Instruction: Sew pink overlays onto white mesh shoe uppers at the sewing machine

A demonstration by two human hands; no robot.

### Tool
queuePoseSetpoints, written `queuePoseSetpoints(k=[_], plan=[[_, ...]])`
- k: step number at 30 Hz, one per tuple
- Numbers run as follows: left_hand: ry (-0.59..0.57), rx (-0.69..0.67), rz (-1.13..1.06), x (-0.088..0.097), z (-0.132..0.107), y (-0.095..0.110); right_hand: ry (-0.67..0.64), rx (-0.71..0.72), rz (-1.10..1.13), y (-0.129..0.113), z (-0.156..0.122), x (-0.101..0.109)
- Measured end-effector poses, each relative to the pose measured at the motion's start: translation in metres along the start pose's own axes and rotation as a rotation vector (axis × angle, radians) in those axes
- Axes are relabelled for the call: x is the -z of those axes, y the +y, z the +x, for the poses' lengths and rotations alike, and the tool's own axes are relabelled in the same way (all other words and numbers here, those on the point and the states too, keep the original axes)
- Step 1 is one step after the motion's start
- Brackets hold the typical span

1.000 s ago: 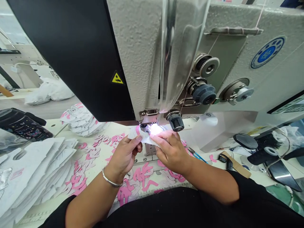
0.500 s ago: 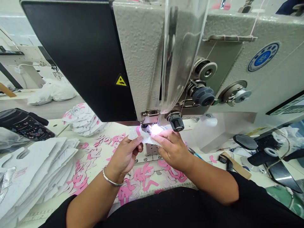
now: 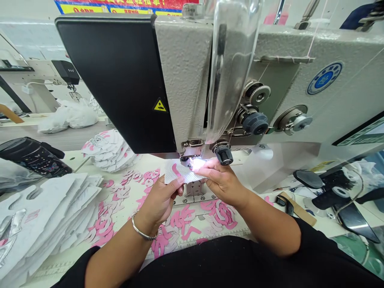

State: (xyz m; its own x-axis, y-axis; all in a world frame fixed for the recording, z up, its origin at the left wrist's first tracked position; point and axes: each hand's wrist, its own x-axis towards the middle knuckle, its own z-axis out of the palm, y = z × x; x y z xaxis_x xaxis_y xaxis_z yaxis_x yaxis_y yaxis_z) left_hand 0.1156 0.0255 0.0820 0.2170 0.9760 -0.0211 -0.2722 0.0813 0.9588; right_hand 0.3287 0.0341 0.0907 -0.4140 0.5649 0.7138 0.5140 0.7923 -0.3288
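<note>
A white fabric piece (image 3: 169,176) with a curved pink strip (image 3: 176,170) on it lies under the needle area of a sewing machine (image 3: 184,80). My left hand (image 3: 168,192) pinches its near left edge between thumb and fingers. On the right side, my right hand (image 3: 222,180) grips the same piece, index finger close to the lit presser foot (image 3: 186,161). The bright lamp washes out the stitching spot, so the needle itself cannot be made out. Loose pink cut pieces (image 3: 181,218) are scattered over the table in front of both hands.
Stacked white panels (image 3: 45,216) fill the left side, with another pile of pink-and-white pieces (image 3: 109,150) behind. A black bottle (image 3: 33,156) lies at far left. Black thread spools (image 3: 331,198) and a dark phone-like slab (image 3: 357,224) are at right.
The fabric piece has turned slightly under the presser foot, showing more of its pink strip. Both hands stay on it. The camera view has shifted, revealing a red banner at the top.
</note>
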Motion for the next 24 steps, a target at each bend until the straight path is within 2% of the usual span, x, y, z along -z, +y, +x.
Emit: queuePoseSetpoints(k=[6, 18, 24], plan=[[-0.007, 0.001, 0.001, -0.002, 0.000, -0.001, -0.034, -0.013, 0.027, 0.004, 0.001, 0.001], [-0.047, -0.032, 0.050, 0.000, -0.002, -0.006, -0.015, 0.000, 0.084, 0.009, -0.001, 0.002], [-0.033, -0.038, -0.006, -0.002, -0.003, -0.011, -0.013, 0.011, 0.106, 0.015, -0.001, 0.001]])
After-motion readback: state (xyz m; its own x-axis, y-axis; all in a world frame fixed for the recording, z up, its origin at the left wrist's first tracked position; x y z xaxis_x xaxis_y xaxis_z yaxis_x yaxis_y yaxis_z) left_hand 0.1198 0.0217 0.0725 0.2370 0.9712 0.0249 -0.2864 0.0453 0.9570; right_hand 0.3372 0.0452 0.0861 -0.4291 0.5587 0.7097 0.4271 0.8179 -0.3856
